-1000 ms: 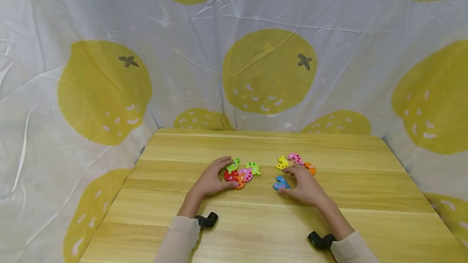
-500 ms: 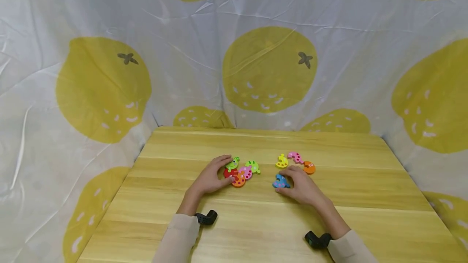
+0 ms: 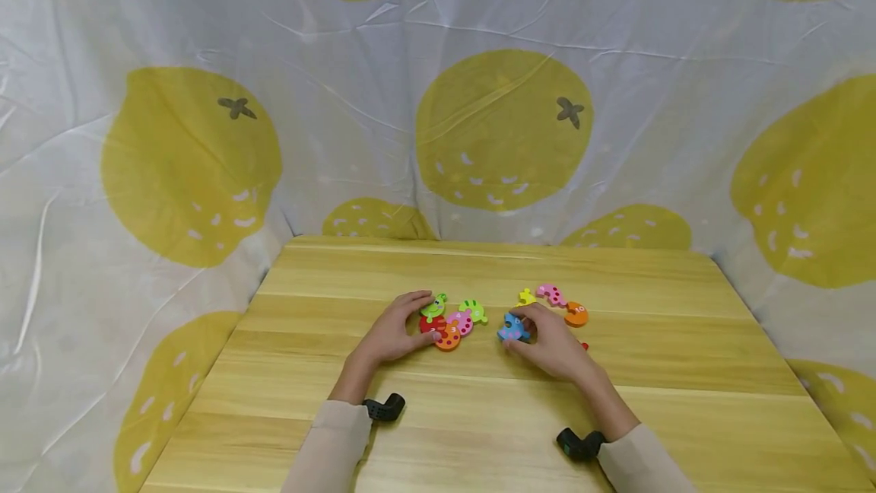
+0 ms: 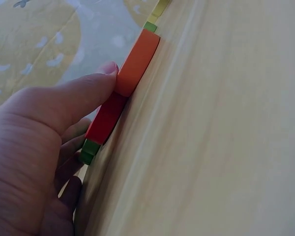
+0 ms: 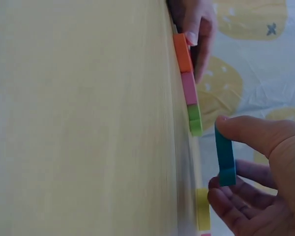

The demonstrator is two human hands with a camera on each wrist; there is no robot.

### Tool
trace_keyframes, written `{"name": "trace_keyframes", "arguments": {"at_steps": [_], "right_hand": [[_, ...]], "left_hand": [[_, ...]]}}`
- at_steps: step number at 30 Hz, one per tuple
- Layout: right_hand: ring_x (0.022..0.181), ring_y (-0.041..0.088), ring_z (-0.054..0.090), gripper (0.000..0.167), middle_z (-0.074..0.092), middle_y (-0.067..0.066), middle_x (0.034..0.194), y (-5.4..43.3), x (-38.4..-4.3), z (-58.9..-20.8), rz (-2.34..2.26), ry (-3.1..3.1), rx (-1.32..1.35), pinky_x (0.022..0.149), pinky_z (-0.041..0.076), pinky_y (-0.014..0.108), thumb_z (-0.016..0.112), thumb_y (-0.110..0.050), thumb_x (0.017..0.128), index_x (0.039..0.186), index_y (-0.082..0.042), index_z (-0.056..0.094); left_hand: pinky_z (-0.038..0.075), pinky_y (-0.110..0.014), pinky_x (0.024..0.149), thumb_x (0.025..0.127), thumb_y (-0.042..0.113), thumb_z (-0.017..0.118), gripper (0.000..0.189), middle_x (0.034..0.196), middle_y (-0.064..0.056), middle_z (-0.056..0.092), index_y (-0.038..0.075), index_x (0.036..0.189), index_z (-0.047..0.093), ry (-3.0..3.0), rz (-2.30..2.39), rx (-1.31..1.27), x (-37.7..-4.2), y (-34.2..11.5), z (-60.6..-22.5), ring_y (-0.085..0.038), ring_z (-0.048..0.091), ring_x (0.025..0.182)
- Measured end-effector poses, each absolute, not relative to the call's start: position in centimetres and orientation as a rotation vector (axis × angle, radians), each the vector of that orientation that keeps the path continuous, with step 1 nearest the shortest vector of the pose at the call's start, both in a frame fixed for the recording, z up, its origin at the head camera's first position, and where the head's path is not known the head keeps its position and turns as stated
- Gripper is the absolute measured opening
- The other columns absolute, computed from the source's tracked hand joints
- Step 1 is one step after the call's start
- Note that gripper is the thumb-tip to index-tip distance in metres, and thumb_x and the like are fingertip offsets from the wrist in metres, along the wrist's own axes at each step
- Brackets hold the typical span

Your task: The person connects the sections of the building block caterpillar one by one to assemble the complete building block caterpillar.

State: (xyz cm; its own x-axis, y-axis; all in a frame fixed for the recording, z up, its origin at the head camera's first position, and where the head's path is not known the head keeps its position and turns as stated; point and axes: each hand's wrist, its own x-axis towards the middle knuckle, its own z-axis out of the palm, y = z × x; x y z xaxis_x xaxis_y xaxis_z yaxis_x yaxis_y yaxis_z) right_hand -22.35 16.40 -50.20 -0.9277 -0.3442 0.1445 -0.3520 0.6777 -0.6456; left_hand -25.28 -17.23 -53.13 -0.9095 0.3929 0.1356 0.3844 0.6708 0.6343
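Observation:
My left hand (image 3: 393,335) holds a joined row of number puzzle pieces on the table, its thumb on the orange piece (image 4: 137,61) and its fingers by the green head with a smiling face (image 3: 433,306). Between them sits the red piece (image 4: 106,118). A pink piece (image 3: 461,323) and a striped green piece (image 3: 474,311) continue the row to the right. My right hand (image 3: 553,342) pinches a blue puzzle piece (image 3: 512,329), spotted pink, between thumb and fingers. The right wrist view shows that blue piece (image 5: 225,155) raised off the tabletop.
Beyond my right hand lie a yellow piece (image 3: 526,297), a pink piece (image 3: 550,294) and an orange piece numbered 10 (image 3: 577,314). A bit of red (image 3: 585,345) peeks out beside the right wrist. A lemon-print cloth (image 3: 503,131) hangs behind the wooden table (image 3: 465,432).
My right hand has taken hold of the blue piece, lifted it and carried it left toward the joined row. The left hand stays at the row, its thumb shifted slightly.

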Motion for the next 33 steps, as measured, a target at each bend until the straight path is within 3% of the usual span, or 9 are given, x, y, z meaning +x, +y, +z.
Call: {"name": "trace_keyframes", "arguments": {"at_steps": [9, 16, 33], "right_hand": [[0.09, 0.014, 0.055, 0.055, 0.067, 0.003, 0.118, 13.7, -24.0, -51.0, 1.184, -2.828, 0.55, 0.078, 0.049, 0.027, 0.086, -0.031, 0.085, 0.132, -0.01, 0.067], [0.098, 0.018, 0.055, 0.057, 0.064, 0.005, 0.121, 12.5, -24.3, -51.5, 1.261, -2.84, 0.441, 0.086, 0.049, 0.032, 0.084, -0.031, 0.086, 0.135, -0.01, 0.065], [0.08, 0.015, 0.048, 0.048, 0.058, 0.006, 0.094, 11.5, -24.3, -52.4, 1.284, -2.786, 0.377, 0.07, 0.04, 0.028, 0.087, -0.027, 0.082, 0.123, -0.008, 0.071]], "left_hand": [[0.032, -0.051, 0.124, 0.086, 0.049, 0.081, 0.076, 0.16, 0.001, 0.046, 0.018, 0.15, 0.056, 2.859, 1.091, 0.639, -25.2, -17.2, -53.0, -0.027, 0.037, 0.152], [0.032, -0.051, 0.124, 0.086, 0.047, 0.082, 0.074, 0.159, 0.002, 0.047, 0.019, 0.149, 0.056, 2.859, 1.082, 0.638, -25.4, -17.0, -53.2, -0.026, 0.037, 0.152], [0.032, -0.051, 0.124, 0.085, 0.048, 0.082, 0.074, 0.159, 0.002, 0.047, 0.02, 0.149, 0.057, 2.859, 1.11, 0.624, -25.5, -17.1, -53.3, -0.026, 0.037, 0.152]]}}
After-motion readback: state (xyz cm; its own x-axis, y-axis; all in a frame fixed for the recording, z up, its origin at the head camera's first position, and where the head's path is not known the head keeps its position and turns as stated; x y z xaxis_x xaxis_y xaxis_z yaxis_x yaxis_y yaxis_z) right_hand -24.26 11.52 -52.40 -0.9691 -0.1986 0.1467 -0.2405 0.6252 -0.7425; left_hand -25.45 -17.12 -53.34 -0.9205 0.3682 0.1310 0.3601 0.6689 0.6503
